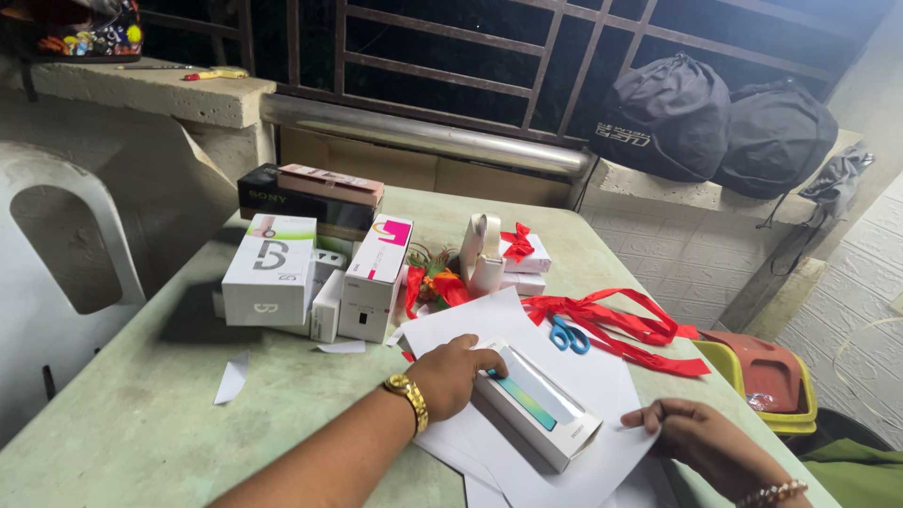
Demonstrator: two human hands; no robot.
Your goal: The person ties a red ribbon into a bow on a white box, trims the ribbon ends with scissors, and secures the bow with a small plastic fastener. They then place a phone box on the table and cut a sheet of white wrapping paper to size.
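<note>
A long white box with a teal and green picture on its lid [541, 406] lies on white paper sheets [494, 325] near the table's front edge. My left hand [450, 374], a gold watch on its wrist, rests on the box's near end and presses it onto the paper. My right hand [691, 437], with a gold bracelet, pinches the right edge of the top sheet beside the box. Blue-handled scissors [568, 335] lie just past the paper, on a long red ribbon [625, 329].
Several white product boxes [271, 268] and a dark box [287, 199] stand at the left back of the green table [141, 414]. A tape dispenser [482, 252], a small box with a red bow [523, 249], a paper scrap [230, 378]. A yellow bin [767, 381] and two black bags [720, 122] at right.
</note>
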